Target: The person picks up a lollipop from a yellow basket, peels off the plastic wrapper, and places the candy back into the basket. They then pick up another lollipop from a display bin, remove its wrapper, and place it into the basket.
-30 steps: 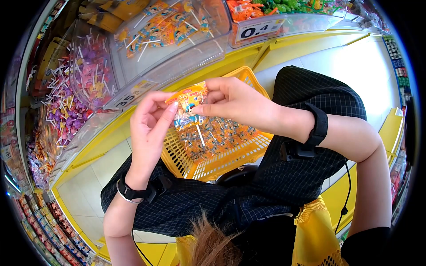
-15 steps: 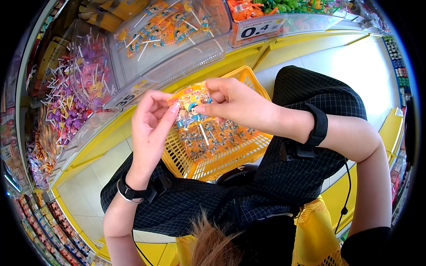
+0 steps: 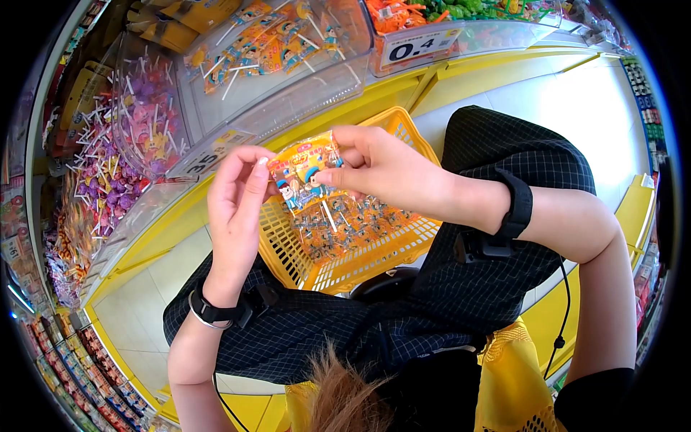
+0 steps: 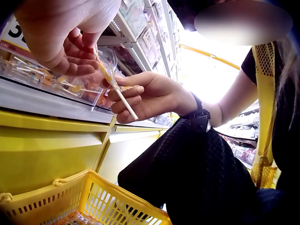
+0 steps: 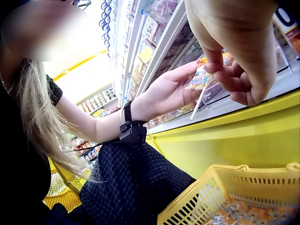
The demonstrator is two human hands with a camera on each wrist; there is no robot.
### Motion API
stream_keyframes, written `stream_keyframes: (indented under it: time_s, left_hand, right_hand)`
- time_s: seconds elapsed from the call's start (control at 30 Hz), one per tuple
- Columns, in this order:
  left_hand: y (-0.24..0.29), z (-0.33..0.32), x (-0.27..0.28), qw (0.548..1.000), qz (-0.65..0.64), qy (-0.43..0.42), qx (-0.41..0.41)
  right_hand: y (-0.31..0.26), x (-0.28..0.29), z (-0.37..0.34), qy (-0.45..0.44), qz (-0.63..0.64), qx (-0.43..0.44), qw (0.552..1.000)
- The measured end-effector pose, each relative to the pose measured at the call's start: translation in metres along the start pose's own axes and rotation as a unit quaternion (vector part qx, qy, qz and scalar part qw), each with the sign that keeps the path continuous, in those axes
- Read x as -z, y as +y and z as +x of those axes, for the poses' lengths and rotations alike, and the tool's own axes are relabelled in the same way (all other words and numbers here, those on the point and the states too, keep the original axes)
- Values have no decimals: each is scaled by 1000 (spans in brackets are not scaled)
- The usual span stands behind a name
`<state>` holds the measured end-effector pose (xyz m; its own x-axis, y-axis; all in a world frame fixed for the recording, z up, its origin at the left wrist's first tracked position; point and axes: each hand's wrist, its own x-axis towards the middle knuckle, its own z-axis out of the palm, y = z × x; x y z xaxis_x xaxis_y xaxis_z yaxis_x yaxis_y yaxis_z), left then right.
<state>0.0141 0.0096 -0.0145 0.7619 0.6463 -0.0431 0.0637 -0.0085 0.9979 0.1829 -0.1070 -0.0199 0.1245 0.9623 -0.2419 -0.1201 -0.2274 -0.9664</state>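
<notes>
A lollipop (image 3: 306,176) in a printed orange and blue wrapper is held up over the yellow basket, its white stick (image 4: 125,104) pointing down. My right hand (image 3: 392,164) pinches the wrapper's right side, thumb on the front and fingers behind. At the wrapper's upper left corner is my left hand (image 3: 237,198), thumb tip right at the edge, other fingers curled behind. In the right wrist view the left palm (image 5: 171,91) faces the wrapper. Below, the yellow basket (image 3: 288,266) contains many similar orange-wrapped lollipops (image 3: 353,230).
Behind the basket runs a yellow-based shelf with clear bins: orange lollipops (image 3: 288,50), purple and pink lollipops (image 3: 111,173), and orange and green sweets. A price tag (image 3: 421,49) reads 0.4. The person's checked-trouser knees (image 3: 515,147) flank the basket.
The wrapper has turned flatter toward the head camera, showing more of its print. My left thumb has slid from the wrapper's front to its left edge; the right hand has stayed put.
</notes>
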Motion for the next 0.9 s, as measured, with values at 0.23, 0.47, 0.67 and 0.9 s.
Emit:
stream_keyframes:
  time_s: [0.23, 0.47, 0.67, 0.9]
  left_hand:
    - [5, 1, -1, 1000, -4, -23, 1]
    - [4, 3, -2, 999, -20, -44, 8]
    - [1, 4, -2, 998, -16, -62, 2]
    - [4, 3, -6, 996, -28, -66, 56]
  right_hand:
    - [0, 1, 0, -8, 14, -2, 1000]
    - [6, 1, 1, 5, -11, -12, 1000]
    - [4, 2, 0, 3, -16, -22, 1000]
    - [6, -1, -3, 4, -48, -10, 999]
